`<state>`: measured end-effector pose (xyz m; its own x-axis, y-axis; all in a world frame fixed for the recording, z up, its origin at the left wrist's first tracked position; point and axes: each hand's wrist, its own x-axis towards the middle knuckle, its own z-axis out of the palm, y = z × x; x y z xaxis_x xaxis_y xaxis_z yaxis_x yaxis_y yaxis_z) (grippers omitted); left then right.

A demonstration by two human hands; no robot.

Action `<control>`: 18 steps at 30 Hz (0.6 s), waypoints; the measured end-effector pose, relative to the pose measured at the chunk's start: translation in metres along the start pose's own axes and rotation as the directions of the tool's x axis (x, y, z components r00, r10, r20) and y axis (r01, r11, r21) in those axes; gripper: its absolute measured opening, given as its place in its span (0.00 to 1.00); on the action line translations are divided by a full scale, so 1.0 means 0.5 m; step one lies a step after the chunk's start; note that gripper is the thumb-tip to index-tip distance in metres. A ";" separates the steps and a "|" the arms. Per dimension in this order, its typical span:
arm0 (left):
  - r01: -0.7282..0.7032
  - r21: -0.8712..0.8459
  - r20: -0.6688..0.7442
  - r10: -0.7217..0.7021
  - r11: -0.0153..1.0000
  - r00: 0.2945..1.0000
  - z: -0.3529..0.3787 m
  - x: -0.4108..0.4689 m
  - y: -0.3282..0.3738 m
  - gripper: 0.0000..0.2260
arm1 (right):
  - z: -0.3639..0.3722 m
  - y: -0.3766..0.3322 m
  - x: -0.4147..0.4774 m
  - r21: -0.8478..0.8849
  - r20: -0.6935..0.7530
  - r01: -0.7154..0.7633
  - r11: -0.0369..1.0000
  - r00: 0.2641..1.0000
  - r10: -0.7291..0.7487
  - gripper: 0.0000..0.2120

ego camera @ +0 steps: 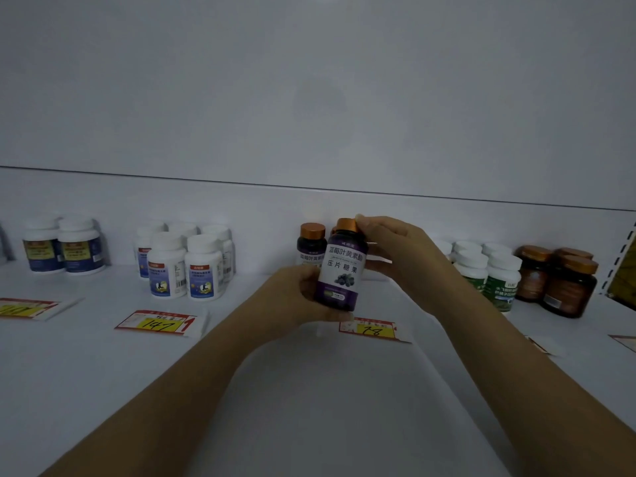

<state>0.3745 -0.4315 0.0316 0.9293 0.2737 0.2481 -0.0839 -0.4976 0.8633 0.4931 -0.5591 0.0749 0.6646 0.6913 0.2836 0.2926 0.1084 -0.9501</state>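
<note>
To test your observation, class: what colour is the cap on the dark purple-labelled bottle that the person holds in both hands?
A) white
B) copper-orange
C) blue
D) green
B: the dark purple-labelled bottle, which the left hand grips low down and the right hand grips near the top, has a shiny copper-orange round cap; white caps sit only on the white plastic bottles nearby.

Front half of shelf [103, 390] is bare, open from the near edge. Back row blocked in clusters: spare purple bottle [309, 249] just behind-left of held bottle [340, 273], white bottles [186, 270] left, blue-label bottles [65, 249] far left, green-label bottles [495, 273] and amber jars [564, 287] right. Clear gap between white bottles and spare purple bottle. Price tags [160, 323] lie flat, no obstruction. Perforated upright [619, 263] closes far right
</note>
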 end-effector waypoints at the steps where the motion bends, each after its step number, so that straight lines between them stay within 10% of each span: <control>1: 0.001 0.013 0.000 -0.001 1.000 1.000 0.001 -0.001 0.001 0.19 | 0.003 -0.001 0.000 0.002 -0.020 -0.005 1.000 1.000 0.005 0.14; 12: 0.059 -0.123 0.112 -0.046 0.991 0.993 0.005 -0.006 0.027 0.17 | 0.003 -0.010 0.001 0.269 -0.008 0.050 0.962 0.999 -0.050 0.10; 18: 0.030 0.079 -0.101 -0.022 0.996 0.995 0.017 0.002 0.014 0.25 | 0.009 -0.004 0.001 0.036 -0.028 -0.042 0.998 0.999 0.043 0.11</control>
<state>0.3782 -0.4418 0.0340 0.8899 0.3659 0.2723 -0.0275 -0.5530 0.8327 0.4898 -0.5557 0.0765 0.6960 0.6747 0.2456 0.2390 0.1049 -0.9653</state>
